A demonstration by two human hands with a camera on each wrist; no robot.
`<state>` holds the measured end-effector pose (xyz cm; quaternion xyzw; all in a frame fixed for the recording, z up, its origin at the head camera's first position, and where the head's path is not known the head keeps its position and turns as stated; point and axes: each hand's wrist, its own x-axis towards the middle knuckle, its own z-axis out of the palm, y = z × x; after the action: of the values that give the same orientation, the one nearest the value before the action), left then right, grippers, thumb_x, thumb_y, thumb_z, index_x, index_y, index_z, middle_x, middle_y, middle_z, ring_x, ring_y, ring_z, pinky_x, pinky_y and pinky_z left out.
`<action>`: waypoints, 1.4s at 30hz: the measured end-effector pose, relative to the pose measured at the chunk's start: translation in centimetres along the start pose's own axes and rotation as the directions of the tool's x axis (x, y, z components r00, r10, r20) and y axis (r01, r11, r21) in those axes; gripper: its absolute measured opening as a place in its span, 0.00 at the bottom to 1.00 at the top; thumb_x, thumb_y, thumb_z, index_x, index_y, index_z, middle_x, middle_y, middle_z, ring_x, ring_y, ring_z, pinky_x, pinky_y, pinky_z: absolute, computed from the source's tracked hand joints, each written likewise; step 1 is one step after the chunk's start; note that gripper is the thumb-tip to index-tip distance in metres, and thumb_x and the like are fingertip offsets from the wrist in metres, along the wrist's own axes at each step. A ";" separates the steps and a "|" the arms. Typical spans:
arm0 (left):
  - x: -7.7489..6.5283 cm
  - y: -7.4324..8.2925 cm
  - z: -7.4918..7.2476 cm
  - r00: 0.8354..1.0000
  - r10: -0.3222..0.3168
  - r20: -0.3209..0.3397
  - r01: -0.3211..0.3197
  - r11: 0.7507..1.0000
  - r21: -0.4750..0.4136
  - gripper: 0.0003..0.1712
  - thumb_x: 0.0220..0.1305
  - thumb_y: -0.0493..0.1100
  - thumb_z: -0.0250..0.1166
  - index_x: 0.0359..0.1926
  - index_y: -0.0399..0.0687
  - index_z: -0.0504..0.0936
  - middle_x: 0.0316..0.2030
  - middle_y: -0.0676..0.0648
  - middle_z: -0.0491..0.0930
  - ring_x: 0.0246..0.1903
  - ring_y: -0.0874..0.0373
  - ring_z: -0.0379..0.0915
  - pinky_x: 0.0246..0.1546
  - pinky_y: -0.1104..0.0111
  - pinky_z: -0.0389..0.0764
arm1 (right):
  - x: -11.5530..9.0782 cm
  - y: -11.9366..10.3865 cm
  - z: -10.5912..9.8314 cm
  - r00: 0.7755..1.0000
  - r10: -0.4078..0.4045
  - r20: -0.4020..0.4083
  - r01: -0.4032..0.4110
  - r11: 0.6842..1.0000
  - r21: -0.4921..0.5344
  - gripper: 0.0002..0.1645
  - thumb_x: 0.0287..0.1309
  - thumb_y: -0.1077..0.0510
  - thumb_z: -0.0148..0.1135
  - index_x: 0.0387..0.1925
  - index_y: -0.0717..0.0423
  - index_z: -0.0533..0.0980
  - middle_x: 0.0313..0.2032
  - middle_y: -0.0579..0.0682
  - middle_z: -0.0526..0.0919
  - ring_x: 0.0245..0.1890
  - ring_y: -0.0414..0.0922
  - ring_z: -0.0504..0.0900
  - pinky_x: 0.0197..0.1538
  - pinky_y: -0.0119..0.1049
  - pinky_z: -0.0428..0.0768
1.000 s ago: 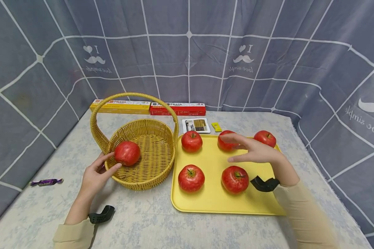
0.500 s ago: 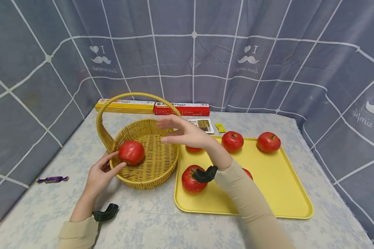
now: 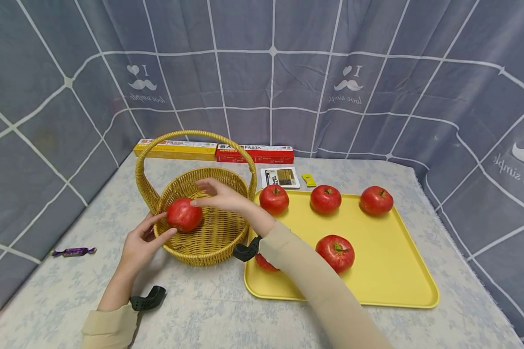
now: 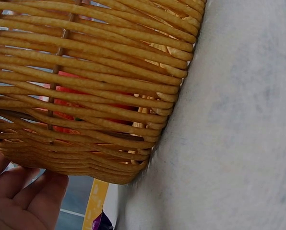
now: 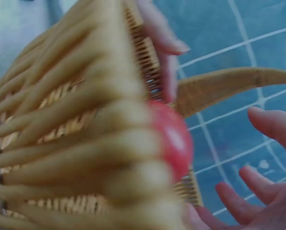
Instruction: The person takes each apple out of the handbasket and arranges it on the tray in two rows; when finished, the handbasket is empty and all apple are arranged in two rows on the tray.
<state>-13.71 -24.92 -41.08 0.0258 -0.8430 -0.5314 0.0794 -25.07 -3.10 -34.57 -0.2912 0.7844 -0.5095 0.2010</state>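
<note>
A wicker basket [image 3: 196, 257] with a tall handle stands on the left part of the table. One red apple [image 3: 183, 215] lies inside it, near the left wall. My left hand [image 3: 139, 245] grips the basket's left rim, its fingers lying partly outside the weave. Above the basket's inside, my right hand [image 3: 220, 196] hovers at the right of that apple, thumb close to it. The right wrist view shows the right hand's fingers [image 5: 239, 203] spread apart, holding nothing. Through the weave in the left wrist view, red of the apple [image 4: 68, 100] shows.
A yellow tray [image 3: 388, 271] to the right bears several red apples, one partly covered by the right sleeve. Behind stand a yellow box [image 3: 174, 151] and a red pasta box [image 3: 255, 154]. A flat packet [image 3: 281, 178], a small yellow sachet [image 3: 308, 180] and a purple-wrapped candy [image 3: 74, 252] lie about.
My right hand has swept left from above the tray to over the basket beside the apple. My left hand keeps its place at the rim. The view has shifted slightly.
</note>
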 end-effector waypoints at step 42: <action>0.1 0.2 0.1 1.000 0.002 -0.007 -0.002 1.000 0.001 0.35 0.59 0.49 0.67 0.64 0.38 0.68 0.70 0.35 0.45 0.65 0.39 0.53 0.45 0.89 0.64 | 0.7 2.0 3.6 0.973 0.006 0.230 0.039 0.981 -0.192 0.26 0.43 0.51 0.76 0.41 0.50 0.70 0.44 0.43 0.71 0.44 0.38 0.71 0.45 0.26 0.73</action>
<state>-13.78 -24.77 -40.92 0.0266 -0.8431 -0.5306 0.0828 -23.88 -5.39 -37.85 -0.3730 0.7995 -0.3948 0.2565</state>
